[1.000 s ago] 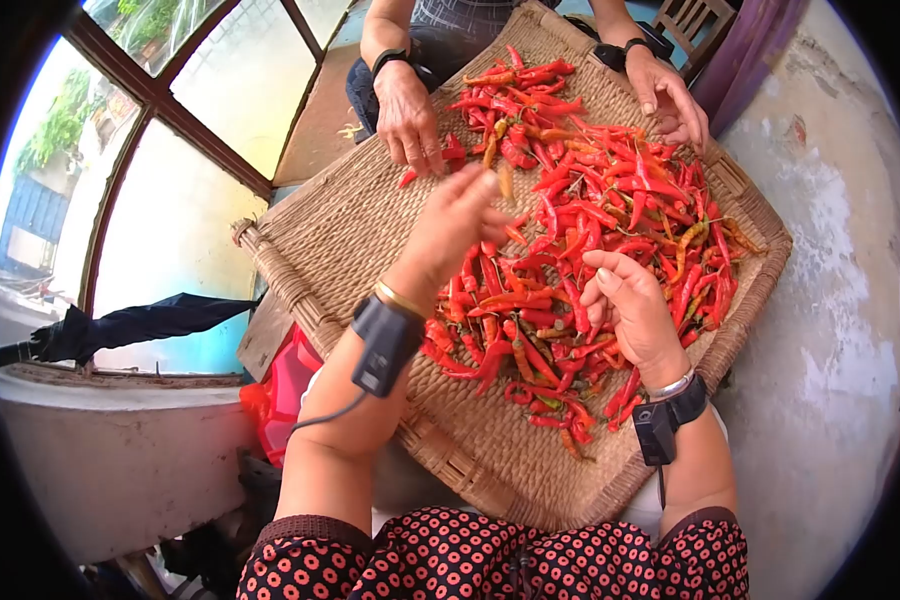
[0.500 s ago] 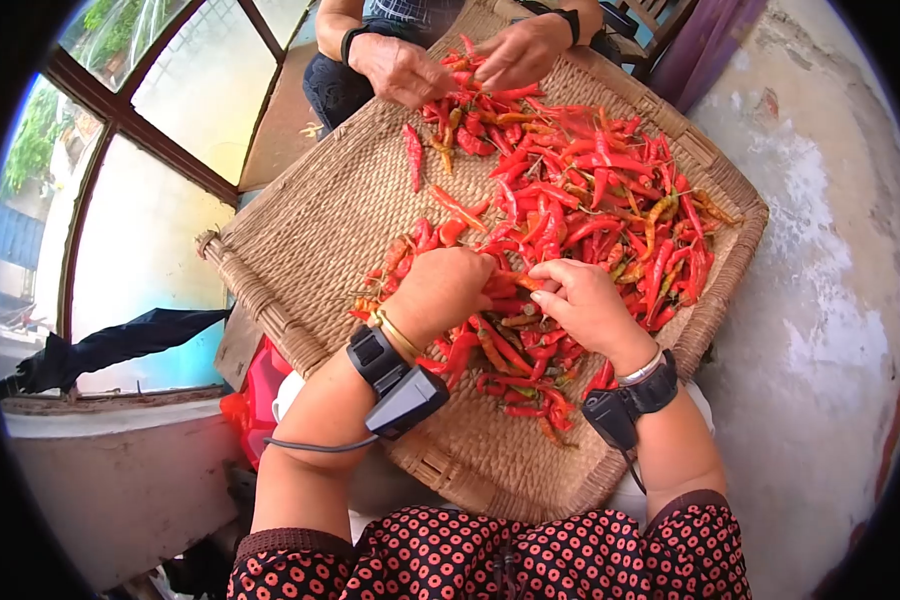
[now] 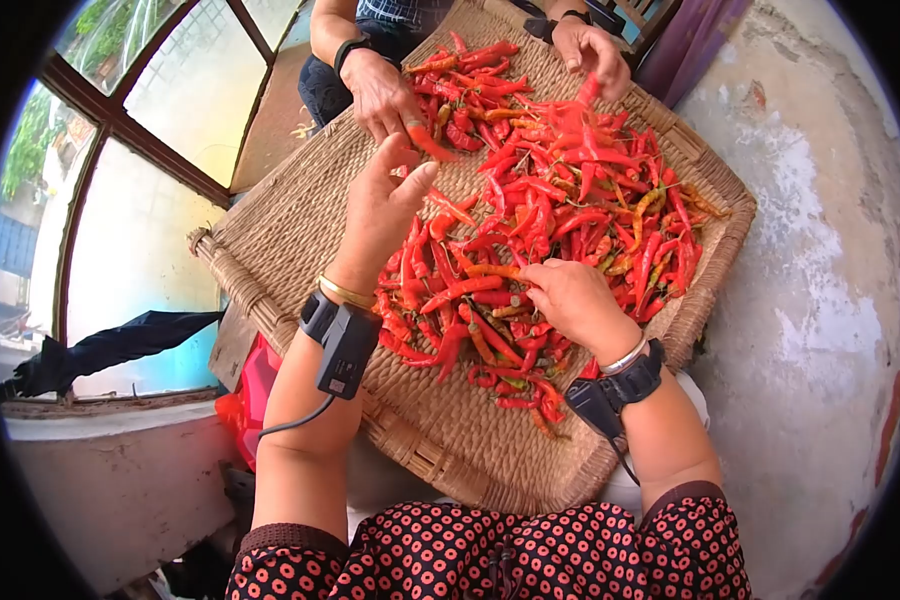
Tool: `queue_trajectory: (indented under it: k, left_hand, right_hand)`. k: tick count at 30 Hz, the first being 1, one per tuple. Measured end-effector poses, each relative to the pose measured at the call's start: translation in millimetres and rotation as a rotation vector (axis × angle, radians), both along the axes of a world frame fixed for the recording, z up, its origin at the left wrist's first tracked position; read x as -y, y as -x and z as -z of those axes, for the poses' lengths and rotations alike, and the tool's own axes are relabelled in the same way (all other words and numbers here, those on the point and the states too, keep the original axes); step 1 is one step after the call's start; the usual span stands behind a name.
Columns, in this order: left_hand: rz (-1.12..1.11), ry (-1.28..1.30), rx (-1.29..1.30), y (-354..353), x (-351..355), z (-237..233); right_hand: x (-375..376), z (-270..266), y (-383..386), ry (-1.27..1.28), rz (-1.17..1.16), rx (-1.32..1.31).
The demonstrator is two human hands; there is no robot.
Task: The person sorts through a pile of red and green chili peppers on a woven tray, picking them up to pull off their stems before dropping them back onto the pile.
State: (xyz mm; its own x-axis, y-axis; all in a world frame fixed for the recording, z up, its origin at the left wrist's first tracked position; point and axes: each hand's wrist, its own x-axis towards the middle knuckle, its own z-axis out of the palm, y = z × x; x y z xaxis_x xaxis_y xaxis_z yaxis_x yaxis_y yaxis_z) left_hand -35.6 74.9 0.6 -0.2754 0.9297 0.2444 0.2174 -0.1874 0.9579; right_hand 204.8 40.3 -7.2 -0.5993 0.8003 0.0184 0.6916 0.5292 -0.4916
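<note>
1. My left hand (image 3: pixel 385 205) has lifted off the chillies (image 3: pixel 570 190). It hangs open and empty over the bare woven tray (image 3: pixel 280 240), just beside the heap, so I judge that pick is finished.
2. My right hand (image 3: pixel 570 300) stays curled on the near chillies, as before. I cannot tell whether it pinches one.
3. Across the tray, the co-worker's hand (image 3: pixel 378 90) has drawn apart from its partner.

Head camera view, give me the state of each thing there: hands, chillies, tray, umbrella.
woven tray, lying flat, left part bare
chillies, loose heap on the woven tray, mostly red
left hand, raised, fingers open, empty
right hand, down on the chillies, fingers curled, grip unclear
other person's hand, fingertips at a chilli
umbrella, folded shut
</note>
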Motion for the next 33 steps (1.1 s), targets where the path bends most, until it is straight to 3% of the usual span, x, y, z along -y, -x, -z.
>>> queue_trajectory:
  k: [1,3,4,5,7,10,17,23,28,30,33]
  left_hand:
    - [0.001,-0.004,0.003,0,0,6]
    - [0.085,-0.088,-0.356,-3,5,18]
    - [0.303,0.181,-0.515,-8,16,1]
    - [0.303,0.181,-0.509,-15,24,-7]
    - [0.551,0.359,-0.949,-30,34,-14]
    - [0.614,0.293,-1.149,-35,42,5]
    - [0.666,0.254,-1.166,-29,41,4]
    - [0.643,0.358,-0.788,-7,35,-23]
    - [0.627,0.346,-0.797,-13,36,-21]
    - [0.615,0.304,-1.224,-24,41,-4]
    - [0.650,0.308,-1.268,-27,40,5]
  right_hand:
    - [0,-2,0,-0.012,0.007,0.045]
    - [-1,-1,0,-0.035,0.003,0.057]
    - [-2,0,-1,-0.056,-0.004,0.066]
    - [-1,-3,0,-0.055,-0.005,0.072]
    - [0,-11,2,-0.033,-0.018,0.170]
    - [3,-10,3,-0.033,-0.025,0.222]
    - [-3,-5,-3,-0.032,-0.003,0.031]
    - [-4,-16,-3,0.075,0.191,-0.269]
    - [-5,-16,-5,0.080,0.278,-0.363]
    - [-6,-18,-5,0.187,0.288,-0.427]
    - [-7,-17,-5,0.383,0.299,-0.595]
